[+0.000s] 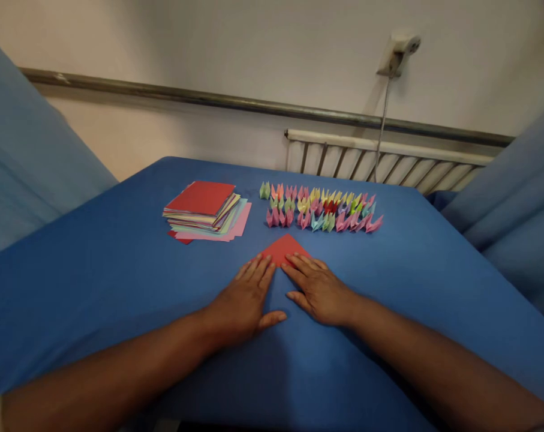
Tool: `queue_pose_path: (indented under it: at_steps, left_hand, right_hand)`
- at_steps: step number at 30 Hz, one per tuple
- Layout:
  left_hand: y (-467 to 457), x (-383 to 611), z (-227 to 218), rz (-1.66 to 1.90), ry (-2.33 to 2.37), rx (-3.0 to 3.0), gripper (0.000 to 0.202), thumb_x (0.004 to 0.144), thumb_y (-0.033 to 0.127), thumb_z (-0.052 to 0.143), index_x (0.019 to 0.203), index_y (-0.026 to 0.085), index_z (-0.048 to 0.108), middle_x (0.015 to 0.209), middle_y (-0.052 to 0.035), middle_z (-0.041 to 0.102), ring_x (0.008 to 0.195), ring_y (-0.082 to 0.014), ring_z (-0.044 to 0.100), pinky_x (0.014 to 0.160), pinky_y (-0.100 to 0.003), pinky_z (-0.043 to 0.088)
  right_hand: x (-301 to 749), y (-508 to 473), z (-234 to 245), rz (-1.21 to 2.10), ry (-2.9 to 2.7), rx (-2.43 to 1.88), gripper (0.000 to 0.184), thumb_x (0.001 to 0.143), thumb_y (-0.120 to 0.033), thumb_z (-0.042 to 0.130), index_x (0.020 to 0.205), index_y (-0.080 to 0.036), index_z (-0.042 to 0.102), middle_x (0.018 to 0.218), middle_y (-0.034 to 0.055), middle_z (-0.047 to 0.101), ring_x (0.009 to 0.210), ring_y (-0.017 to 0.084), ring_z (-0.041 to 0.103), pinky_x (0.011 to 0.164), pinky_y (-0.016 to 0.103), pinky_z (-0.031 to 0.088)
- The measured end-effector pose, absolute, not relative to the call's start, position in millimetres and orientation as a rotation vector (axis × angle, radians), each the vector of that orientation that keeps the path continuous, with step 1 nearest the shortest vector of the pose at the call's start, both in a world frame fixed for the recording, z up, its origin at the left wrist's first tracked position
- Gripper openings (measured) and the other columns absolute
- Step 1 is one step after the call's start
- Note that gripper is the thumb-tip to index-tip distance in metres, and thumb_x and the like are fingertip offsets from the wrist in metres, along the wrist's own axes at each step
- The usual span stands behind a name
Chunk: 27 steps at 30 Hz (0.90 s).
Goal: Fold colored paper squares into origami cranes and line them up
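Note:
A sheet of red origami paper (286,245), folded into a triangle, lies on the blue-covered table (200,378) with its point facing away from me. My left hand (245,297) rests flat with its fingertips on the paper's left side, thumb stretched out over the cloth. On the right side, the fingers of my right hand (321,291) are spread and press on the paper near its lower edge. That lower edge is largely hidden under both hands. Neither hand grips anything.
A stack of coloured paper (204,201), red on top, stands at the back left. Several rows of small folded paper cranes (319,207) line the back right. Behind the table are a metal rail (218,101), a radiator (388,144), a cable (382,129) and blue curtains (33,138).

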<state>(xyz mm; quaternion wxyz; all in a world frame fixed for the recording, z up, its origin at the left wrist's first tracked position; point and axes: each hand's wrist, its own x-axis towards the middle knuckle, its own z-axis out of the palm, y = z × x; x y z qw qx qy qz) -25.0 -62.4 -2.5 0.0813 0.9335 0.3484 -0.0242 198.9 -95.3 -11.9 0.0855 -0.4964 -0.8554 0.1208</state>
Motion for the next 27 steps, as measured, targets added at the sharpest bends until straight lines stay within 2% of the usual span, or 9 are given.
queue_pose_path:
  at_steps: [5, 8, 11, 13, 15, 20, 24, 27]
  left_hand:
    - [-63.1, -63.2, 5.6, -0.036, 1.262, 2.772, 0.095, 0.083, 0.075, 0.04, 0.146, 0.005, 0.035, 0.154, -0.0235, 0.028, 0.143, -0.0371, 0.026, 0.114, -0.049, 0.027]
    - [-61.7, -67.8, 14.4, -0.065, 1.378, 2.75, 0.094, 0.084, 0.074, 0.037, 0.144, 0.002, 0.039, 0.15, -0.0258, 0.035, 0.141, -0.0385, 0.032, 0.113, -0.051, 0.028]
    - [-57.0, -47.0, 18.0, 0.106, 1.316, 2.824, 0.089, 0.087, 0.071, 0.036, 0.147, 0.005, 0.033, 0.153, -0.0238, 0.03, 0.144, -0.0375, 0.025, 0.115, -0.053, 0.023]
    - [-51.6, -22.1, 15.5, 0.198, 1.097, 2.863, 0.086, 0.089, 0.068, 0.037, 0.151, 0.01, 0.023, 0.158, -0.0193, 0.021, 0.147, -0.0339, 0.016, 0.117, -0.05, 0.02]
    - [-43.7, 3.9, 10.2, 0.207, 0.892, 2.829, 0.083, 0.092, 0.065, 0.035, 0.153, 0.011, 0.018, 0.159, -0.018, 0.021, 0.148, -0.0303, 0.015, 0.117, -0.046, 0.02]
    - [-15.2, 29.8, -2.5, 0.071, 0.841, 2.734, 0.085, 0.092, 0.066, 0.031, 0.151, 0.006, 0.02, 0.158, -0.0207, 0.021, 0.147, -0.0301, 0.016, 0.117, -0.045, 0.019]
    - [-2.8, 11.5, -5.8, 0.008, 1.049, 2.774, 0.089, 0.09, 0.07, 0.029, 0.151, 0.006, 0.023, 0.157, -0.0229, 0.021, 0.147, -0.0345, 0.015, 0.116, -0.049, 0.017]
    - [-11.0, 1.3, -6.0, 0.028, 1.082, 2.845, 0.093, 0.087, 0.073, 0.031, 0.15, 0.005, 0.026, 0.157, -0.025, 0.019, 0.147, -0.0375, 0.013, 0.116, -0.052, 0.017]
  right_hand:
    - [199.7, -95.7, -10.2, 0.362, -2.539, -1.471, 0.062, 0.098, -0.051, 0.035, 0.151, -0.019, 0.03, 0.157, 0.0132, 0.028, 0.145, 0.027, 0.024, 0.116, 0.048, 0.023]
    - [199.2, -96.0, -9.7, 0.359, -2.53, -1.479, 0.062, 0.098, -0.051, 0.036, 0.151, -0.019, 0.03, 0.157, 0.0131, 0.028, 0.145, 0.027, 0.025, 0.116, 0.048, 0.023]
    - [198.7, -95.7, -10.7, 0.338, -2.528, -1.461, 0.061, 0.098, -0.049, 0.036, 0.15, -0.017, 0.031, 0.157, 0.0138, 0.029, 0.145, 0.027, 0.025, 0.117, 0.047, 0.022]
    - [198.6, -95.1, -11.9, 0.33, -2.529, -1.44, 0.062, 0.098, -0.047, 0.038, 0.151, -0.015, 0.029, 0.157, 0.0151, 0.028, 0.145, 0.027, 0.024, 0.117, 0.047, 0.021]
    - [198.7, -94.5, -12.7, 0.331, -2.524, -1.423, 0.064, 0.097, -0.045, 0.041, 0.151, -0.014, 0.027, 0.157, 0.0158, 0.027, 0.146, 0.027, 0.021, 0.117, 0.048, 0.021]
    - [198.1, -93.6, -10.3, 0.361, -2.503, -1.43, 0.065, 0.096, -0.047, 0.041, 0.151, -0.015, 0.027, 0.157, 0.0156, 0.027, 0.146, 0.027, 0.021, 0.117, 0.048, 0.021]
    - [198.0, -94.7, -8.1, 0.379, -2.528, -1.483, 0.063, 0.097, -0.049, 0.039, 0.149, -0.014, 0.032, 0.157, 0.0164, 0.027, 0.145, 0.029, 0.024, 0.117, 0.049, 0.021]
    - [198.8, -95.8, -9.0, 0.369, -2.497, -1.536, 0.066, 0.097, -0.05, 0.038, 0.15, -0.011, 0.03, 0.158, 0.0167, 0.025, 0.146, 0.03, 0.022, 0.117, 0.048, 0.021]
